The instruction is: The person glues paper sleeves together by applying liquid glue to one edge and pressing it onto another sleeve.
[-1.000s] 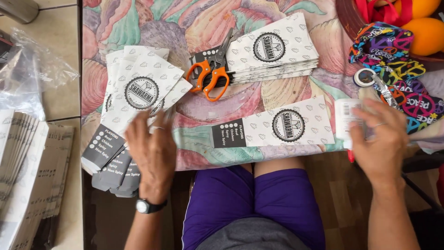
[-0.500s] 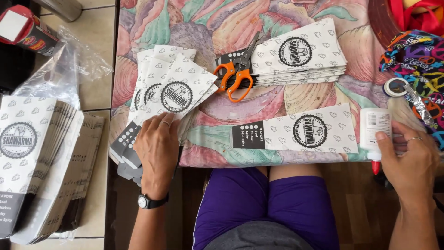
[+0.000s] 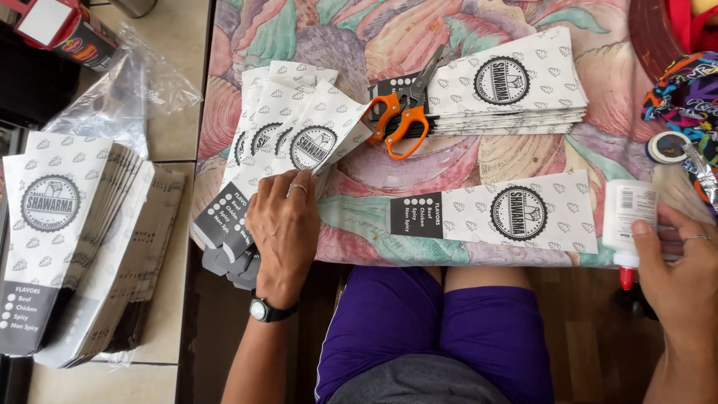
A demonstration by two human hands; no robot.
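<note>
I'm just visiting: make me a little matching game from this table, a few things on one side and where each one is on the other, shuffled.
Things:
1. scissors
2. glue bottle
3. fanned paper sleeves
4. single paper sleeve

Places:
A. under the left hand
B. lying flat at the table's near edge, above the lap
C. held in the right hand
D. beside the neat stack at the far side

Pairs: 1-D, 2-C, 3-A, 4-B

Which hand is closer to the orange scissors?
Left. The left hand rests on the fanned paper sleeves just below-left of the orange scissors; the right hand holds a glue bottle far right.
</note>
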